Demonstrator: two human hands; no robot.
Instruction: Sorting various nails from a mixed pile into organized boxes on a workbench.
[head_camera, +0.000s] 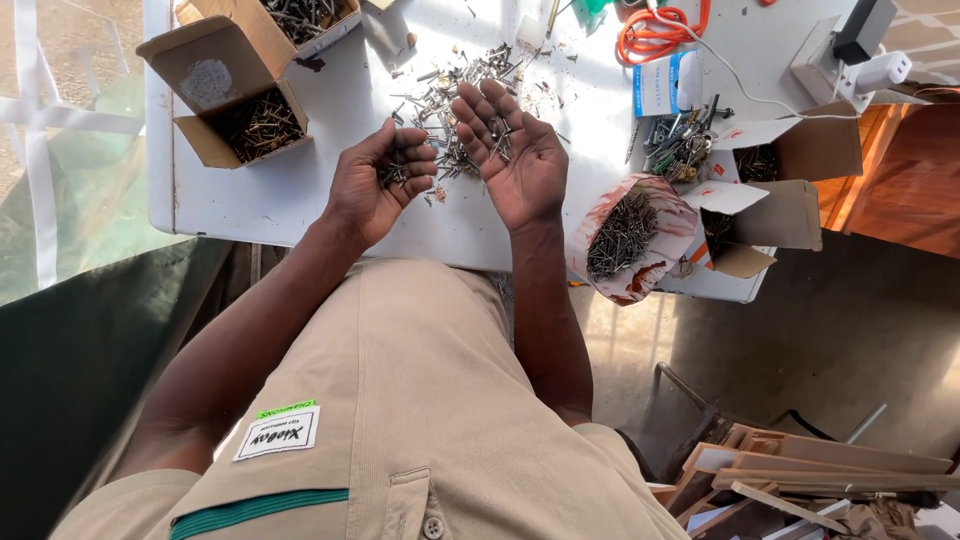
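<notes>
the left hand is cupped with fingers curled in, grasping a small bunch of dark screws. the right hand lies flat and released, palm up, with a few screws resting on the palm. both hover just above the white table, over a loose pile of screws scattered on it. an open cardboard box of screws sits to the left, a torn paper packet of nails to the right, near an orange cable.
</notes>
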